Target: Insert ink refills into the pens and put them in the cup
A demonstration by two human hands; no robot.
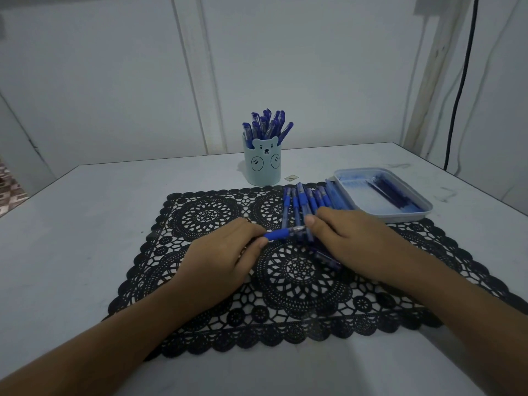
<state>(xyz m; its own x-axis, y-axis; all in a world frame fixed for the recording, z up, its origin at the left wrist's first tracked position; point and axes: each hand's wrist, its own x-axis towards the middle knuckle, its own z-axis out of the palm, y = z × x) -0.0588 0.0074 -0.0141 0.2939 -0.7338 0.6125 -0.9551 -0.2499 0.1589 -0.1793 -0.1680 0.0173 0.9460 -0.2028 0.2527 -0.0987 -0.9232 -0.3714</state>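
A blue pen [284, 232] lies crosswise just above the black lace mat [200, 215], held at both ends. My left hand [225, 252] pinches its blue grip end, and my right hand [351, 238] holds the clear barrel end. Behind my right hand several more blue pens [307, 198] lie in a row on the mat. A light blue cup with a bear face [263, 164] stands at the back, holding several capped pens [267, 124]. To the right, a light blue tray [400, 217] holds several ink refills [391, 190].
The mat lies on a white table [71, 238] set against a white panelled wall. A small scrap [291, 177] lies beside the cup. A black cable [460, 81] hangs at the back right. The table's left edge drops off near the tiled floor.
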